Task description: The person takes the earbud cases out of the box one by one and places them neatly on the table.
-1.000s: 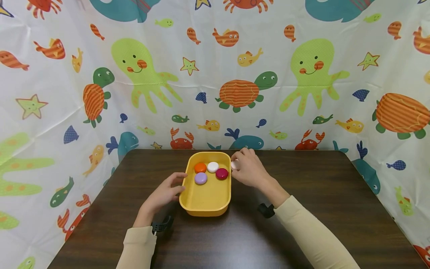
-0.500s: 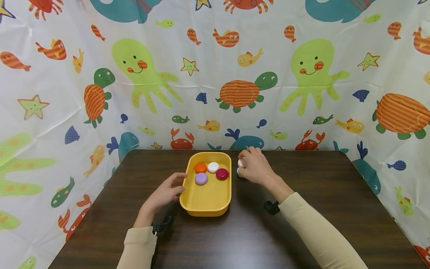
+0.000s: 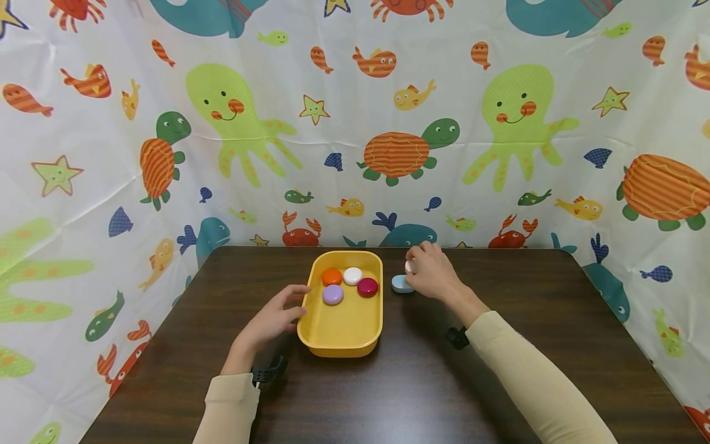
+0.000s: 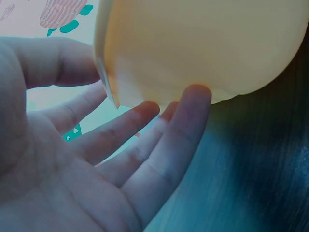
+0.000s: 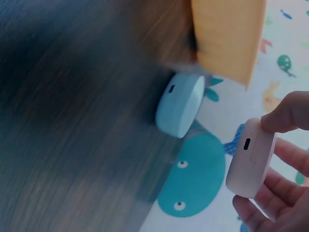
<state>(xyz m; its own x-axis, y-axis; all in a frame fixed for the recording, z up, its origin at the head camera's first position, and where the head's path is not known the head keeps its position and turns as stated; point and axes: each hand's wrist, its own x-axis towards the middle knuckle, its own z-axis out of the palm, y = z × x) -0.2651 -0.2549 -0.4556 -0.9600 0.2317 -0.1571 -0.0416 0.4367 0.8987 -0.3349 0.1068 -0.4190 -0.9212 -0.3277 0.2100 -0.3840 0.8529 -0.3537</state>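
Observation:
My right hand (image 3: 432, 270) holds a pale pink earbud charging case (image 5: 251, 157) above the table, fingertips on its ends, a small port visible on it. Just left of that hand, a light blue earbud case (image 3: 402, 284) rests on the table beside a yellow tray (image 3: 340, 327). Inside the tray are rounded, glossy pieces: orange (image 3: 331, 277), white (image 3: 352, 275), lavender (image 3: 332, 294) and dark magenta (image 3: 367, 287). My left hand (image 3: 273, 316) rests its loosely spread fingers against the tray's left side; in the left wrist view the fingertips (image 4: 198, 94) meet the outer wall.
The dark brown wooden table (image 3: 516, 296) reaches back to a white curtain (image 3: 344, 216) printed with sea animals, which also hangs along both sides. A black strap is on each wrist.
My right hand has moved rightward, away from the tray, carrying the pale pink case. The light blue case has come into view from behind it. My left hand and the tray stay put.

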